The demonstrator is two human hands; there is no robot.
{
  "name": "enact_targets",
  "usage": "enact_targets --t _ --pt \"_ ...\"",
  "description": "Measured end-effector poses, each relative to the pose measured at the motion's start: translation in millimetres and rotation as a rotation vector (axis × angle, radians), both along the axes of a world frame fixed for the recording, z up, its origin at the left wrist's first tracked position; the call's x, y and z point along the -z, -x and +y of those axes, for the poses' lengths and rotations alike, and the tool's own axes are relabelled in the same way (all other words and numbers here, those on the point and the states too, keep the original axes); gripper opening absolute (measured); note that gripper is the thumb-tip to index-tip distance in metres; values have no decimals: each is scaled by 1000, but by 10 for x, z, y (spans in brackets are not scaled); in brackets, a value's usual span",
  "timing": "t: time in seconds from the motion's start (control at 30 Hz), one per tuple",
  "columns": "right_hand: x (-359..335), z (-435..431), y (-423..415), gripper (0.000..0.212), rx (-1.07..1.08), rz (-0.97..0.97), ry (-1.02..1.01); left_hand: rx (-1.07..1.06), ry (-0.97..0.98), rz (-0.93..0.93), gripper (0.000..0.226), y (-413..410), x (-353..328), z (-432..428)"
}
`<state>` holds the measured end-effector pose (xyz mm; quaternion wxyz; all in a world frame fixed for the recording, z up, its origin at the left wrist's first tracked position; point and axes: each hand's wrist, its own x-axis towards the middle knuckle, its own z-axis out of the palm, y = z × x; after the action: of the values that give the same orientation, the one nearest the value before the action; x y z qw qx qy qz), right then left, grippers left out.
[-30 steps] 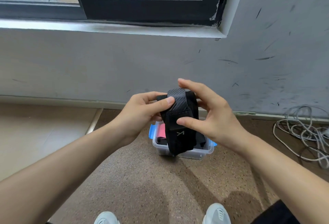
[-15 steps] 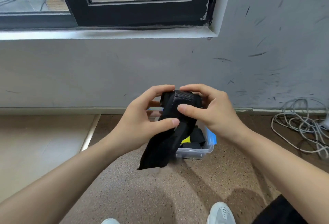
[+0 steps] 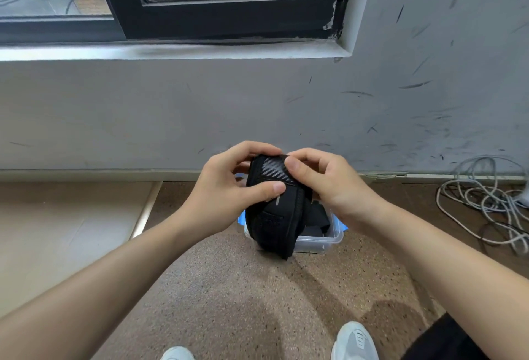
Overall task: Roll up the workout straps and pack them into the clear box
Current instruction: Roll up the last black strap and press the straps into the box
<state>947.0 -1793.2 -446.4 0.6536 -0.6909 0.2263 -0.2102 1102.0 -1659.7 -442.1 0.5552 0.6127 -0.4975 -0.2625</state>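
Gripping the black strap (image 3: pixel 272 210) from its left side, the left hand (image 3: pixel 226 196) curls round it, thumb pressed on its front. The right hand (image 3: pixel 329 185) pinches the strap's top from the right. Below and behind the strap, the clear box (image 3: pixel 320 242) sits on the floor (image 3: pixel 229 288), dark items inside.

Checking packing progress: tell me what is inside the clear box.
Some dark straps lie in the right part of the clear box. The held strap, gripped by the left hand and right hand, covers the rest, so other contents are hidden.
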Motion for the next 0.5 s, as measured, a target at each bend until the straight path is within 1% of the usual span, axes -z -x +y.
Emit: enact_targets --t 0.07,0.17,0.23,0.33,0.43,0.5 --pt "27 -36 16 44 9 18 156 -45 -16 70 42 -36 17 -18" --pt "52 -71 45 62 -2 31 424 -120 -38 198 46 -52 3 -33" --pt "66 -64 57 71 -39 22 523 -151 -46 261 47 -46 -15 -36" --pt "79 -44 55 73 -47 -10 590 -184 -68 316 39 -48 -32 -48" --pt "110 -47 16 67 -13 -33 557 -187 -98 395 32 -20 -37 -52" --pt "137 -65 -19 62 10 -60 519 -180 -109 400 30 -13 -39 -59"
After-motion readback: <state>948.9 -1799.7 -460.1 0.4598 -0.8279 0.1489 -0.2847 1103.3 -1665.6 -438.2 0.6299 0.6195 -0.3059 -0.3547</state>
